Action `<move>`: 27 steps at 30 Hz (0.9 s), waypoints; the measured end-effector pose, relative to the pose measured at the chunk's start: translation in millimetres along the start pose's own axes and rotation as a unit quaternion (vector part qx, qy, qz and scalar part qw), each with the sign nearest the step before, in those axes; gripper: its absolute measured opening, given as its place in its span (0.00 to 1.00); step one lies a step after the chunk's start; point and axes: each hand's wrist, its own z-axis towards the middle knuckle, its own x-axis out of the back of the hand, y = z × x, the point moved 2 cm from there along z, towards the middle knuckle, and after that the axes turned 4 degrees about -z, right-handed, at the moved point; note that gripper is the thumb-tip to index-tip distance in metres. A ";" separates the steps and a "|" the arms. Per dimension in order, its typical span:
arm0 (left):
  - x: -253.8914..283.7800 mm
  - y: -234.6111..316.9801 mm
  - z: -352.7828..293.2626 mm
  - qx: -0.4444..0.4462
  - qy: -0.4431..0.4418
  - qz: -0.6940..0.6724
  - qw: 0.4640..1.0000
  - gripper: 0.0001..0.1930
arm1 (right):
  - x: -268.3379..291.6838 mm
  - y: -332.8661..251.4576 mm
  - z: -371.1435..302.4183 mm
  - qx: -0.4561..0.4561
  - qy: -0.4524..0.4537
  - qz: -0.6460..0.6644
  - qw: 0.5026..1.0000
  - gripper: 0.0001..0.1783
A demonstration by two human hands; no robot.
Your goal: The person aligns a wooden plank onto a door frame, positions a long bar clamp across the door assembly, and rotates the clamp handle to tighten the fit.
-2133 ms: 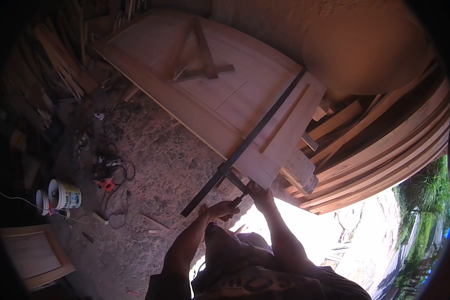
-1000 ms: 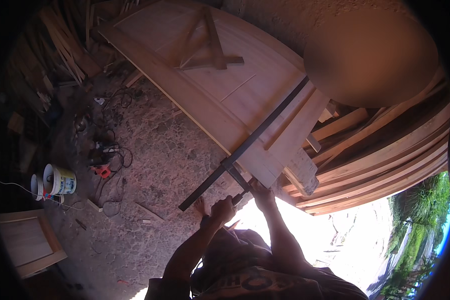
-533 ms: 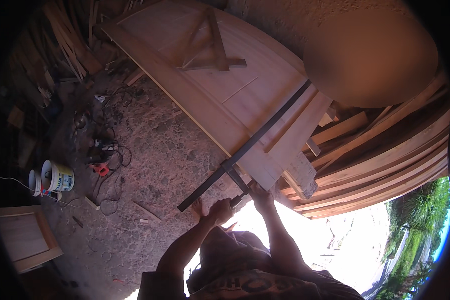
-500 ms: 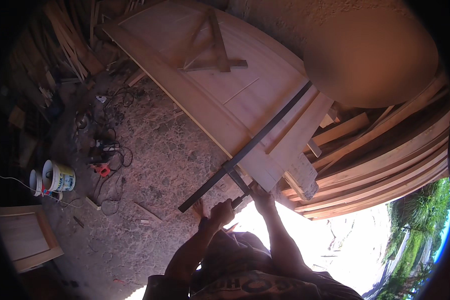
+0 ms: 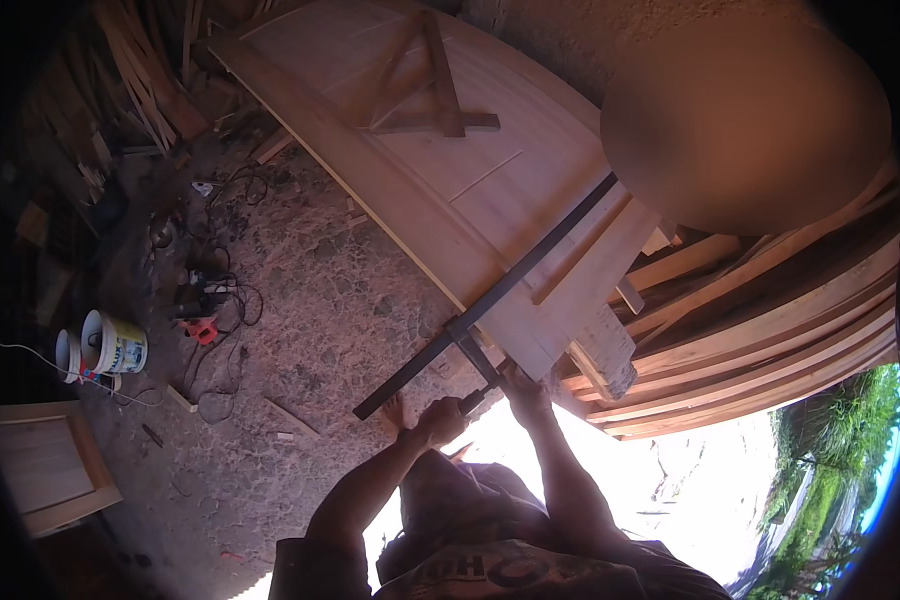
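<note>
A long dark bar clamp (image 5: 525, 262) lies across a large wooden door (image 5: 390, 190), its near end sticking out past the door's edge. My left hand (image 5: 442, 422) is closed round the clamp's screw handle (image 5: 473, 400). At the door's near corner, my right hand (image 5: 523, 390) is closed right beside the screw end of the clamp arm. What its fingers hold there is hidden in shadow. Farther up the door rests a triangular wooden frame (image 5: 448, 90).
Long boards (image 5: 750, 340) are stacked at the right. White buckets (image 5: 120, 343) and a red-and-black power tool (image 5: 202, 328) with cords sit on the rough floor at left. A small framed panel (image 5: 50, 465) lies at lower left, and timber offcuts (image 5: 135, 80) lean at upper left.
My left hand has turned a little on the clamp handle, and its elbow has swung outward to the left. My right hand stays almost where it was. The view has shifted slightly.
</note>
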 end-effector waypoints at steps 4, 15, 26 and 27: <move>5.7 40.8 -10.6 0.066 0.032 0.088 0.993 0.07 | 9.1 -10.0 -8.5 -0.033 0.037 -0.054 0.997 0.13; 26.5 4.5 -23.9 0.184 -0.332 -0.506 0.774 0.09 | -113.8 -79.2 -57.7 0.187 -0.306 -0.740 0.569 0.19; 13.4 -2.2 -20.8 0.154 -0.141 -0.192 0.959 0.17 | -147.5 19.6 22.3 -0.261 -0.587 -0.722 0.259 0.30; 8.4 -6.0 -17.3 0.117 -0.105 -0.122 0.980 0.18 | -147.0 14.2 17.8 -0.176 -0.572 -0.744 0.296 0.33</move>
